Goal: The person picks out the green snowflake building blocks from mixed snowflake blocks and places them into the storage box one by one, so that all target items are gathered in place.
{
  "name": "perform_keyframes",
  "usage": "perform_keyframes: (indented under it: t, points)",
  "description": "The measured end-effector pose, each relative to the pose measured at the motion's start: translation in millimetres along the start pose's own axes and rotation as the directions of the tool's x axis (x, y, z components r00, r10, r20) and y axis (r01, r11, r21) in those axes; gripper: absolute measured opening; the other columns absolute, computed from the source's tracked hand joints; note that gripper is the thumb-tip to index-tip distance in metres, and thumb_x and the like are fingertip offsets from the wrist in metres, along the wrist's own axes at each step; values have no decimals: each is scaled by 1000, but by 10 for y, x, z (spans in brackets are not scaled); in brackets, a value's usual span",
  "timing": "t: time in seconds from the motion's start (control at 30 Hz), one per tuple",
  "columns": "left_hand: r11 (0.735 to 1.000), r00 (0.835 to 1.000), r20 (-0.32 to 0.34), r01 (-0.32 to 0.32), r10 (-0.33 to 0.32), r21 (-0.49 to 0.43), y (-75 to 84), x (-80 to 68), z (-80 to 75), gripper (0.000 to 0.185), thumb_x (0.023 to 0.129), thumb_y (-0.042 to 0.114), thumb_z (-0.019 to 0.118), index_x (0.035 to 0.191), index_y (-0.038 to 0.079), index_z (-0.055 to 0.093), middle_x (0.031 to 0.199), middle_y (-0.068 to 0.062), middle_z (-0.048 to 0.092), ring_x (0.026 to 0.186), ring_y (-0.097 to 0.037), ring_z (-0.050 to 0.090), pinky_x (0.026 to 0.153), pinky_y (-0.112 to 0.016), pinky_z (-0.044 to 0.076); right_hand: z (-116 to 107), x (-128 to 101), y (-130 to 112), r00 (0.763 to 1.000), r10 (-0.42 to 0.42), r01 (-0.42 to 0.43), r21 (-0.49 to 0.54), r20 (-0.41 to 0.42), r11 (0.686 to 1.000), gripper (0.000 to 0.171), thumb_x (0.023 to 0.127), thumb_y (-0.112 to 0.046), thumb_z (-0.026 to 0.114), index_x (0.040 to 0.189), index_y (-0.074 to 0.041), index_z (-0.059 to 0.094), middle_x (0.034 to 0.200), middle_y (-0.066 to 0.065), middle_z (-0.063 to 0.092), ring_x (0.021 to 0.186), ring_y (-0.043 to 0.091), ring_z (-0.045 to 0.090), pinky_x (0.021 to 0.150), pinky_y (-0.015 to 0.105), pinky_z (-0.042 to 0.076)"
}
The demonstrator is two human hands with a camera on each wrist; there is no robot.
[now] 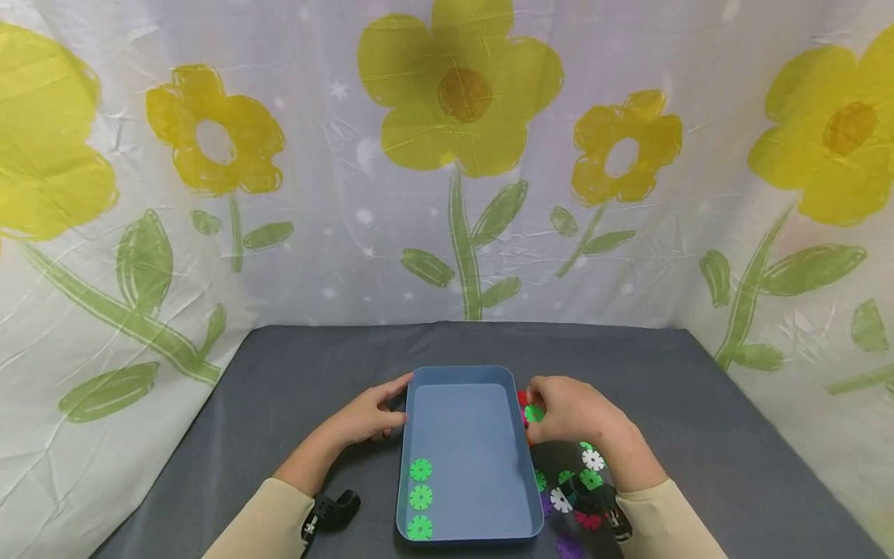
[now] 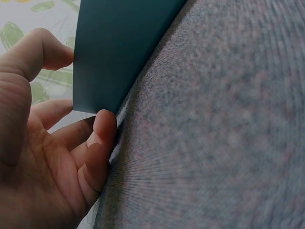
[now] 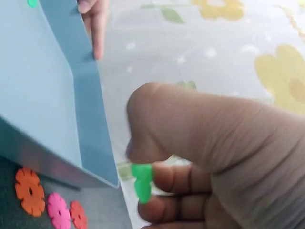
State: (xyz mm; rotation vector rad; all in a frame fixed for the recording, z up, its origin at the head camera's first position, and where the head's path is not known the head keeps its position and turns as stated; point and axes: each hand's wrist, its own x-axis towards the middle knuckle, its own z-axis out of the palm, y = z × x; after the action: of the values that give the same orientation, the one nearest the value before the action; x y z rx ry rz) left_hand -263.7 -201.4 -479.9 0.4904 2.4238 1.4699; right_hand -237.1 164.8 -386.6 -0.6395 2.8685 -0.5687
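To the right of the tray (image 1: pixel 475 450), white discs (image 1: pixel 592 460), a purple disc (image 1: pixel 570 548) and other coloured discs lie scattered, partly hidden by a black wrist camera (image 1: pixel 620 525). An orange disc (image 3: pixel 30 192) and a pink disc (image 3: pixel 58 211) lie near its right wall. Three green discs (image 1: pixel 421 497) line its left wall inside, nearer the person. Just outside the right wall, the right hand (image 1: pixel 576 407) pinches a green piece (image 3: pixel 142 183), nearly edge-on to the wrist view, its narrow outline upright there. The tray points lengthwise away from the person; the left hand (image 1: pixel 363 415), fingers apart, touches its left wall.
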Motion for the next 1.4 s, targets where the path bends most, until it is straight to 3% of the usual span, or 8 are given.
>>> perform_keyframes:
  t: [0.2, 0.5, 0.73, 1.03, 1.23, 1.4]
  points:
    - [1000, 1000, 8, -4, 4, -7, 52, 31, -30, 82, 92, 16, 69, 164, 17, 29, 152, -20, 43, 62, -20, 55, 52, -34, 41, -26, 117, -162, 990, -138, 138, -25, -34, 990, 24, 71, -17, 70, 92, -19, 59, 73, -4, 52, 62, 9, 44, 59, 32, 39]
    - [1000, 1000, 8, -11, 11, -5, 41, 60, -22, 82, 92, 16, 69, 164, 17, 30, 152, -20, 43, 62, -19, 55, 51, -33, 40, 43, 311, -498, 963, -266, 263, -73, -36, 962, 26, 77, -21, 73, 100, -18, 63, 81, -5, 54, 69, 10, 48, 65, 33, 43]
    - [1000, 1000, 15, -11, 11, -25, 29, 38, -15, 81, 92, 17, 69, 164, 15, 31, 152, -22, 43, 61, -19, 55, 50, -32, 41, 223, 481, -733, 937, -345, 348, -136, 46, 927, 28, 82, -24, 77, 107, -17, 66, 88, -10, 56, 75, 8, 53, 70, 30, 48]
    - [999, 999, 31, -23, 24, -34, 42, 5, -16, 80, 93, 14, 67, 164, 13, 30, 154, -23, 40, 63, -19, 55, 51, -33, 41, 486, 694, -983, 876, -444, 480, -253, 186, 840, 29, 84, -22, 79, 112, -16, 75, 100, -7, 63, 79, 4, 55, 70, 23, 49]
    - [999, 999, 46, -22, 24, -39, 26, -2, -13, 80, 94, 15, 66, 164, 14, 28, 155, -24, 39, 62, -18, 56, 52, -32, 41, 669, 814, -1031, 860, -445, 504, -282, 249, 817, 29, 84, -22, 82, 112, -15, 76, 94, -10, 62, 78, 4, 54, 71, 22, 48]
    - [999, 1000, 27, -10, 11, -44, 2, -9, -14, 81, 92, 14, 66, 164, 16, 29, 152, -21, 42, 61, -17, 55, 52, -31, 41, 785, 884, -1057, 855, -449, 514, -312, 260, 799, 17, 83, -20, 82, 97, -16, 73, 80, -11, 55, 68, 6, 50, 63, 22, 43]
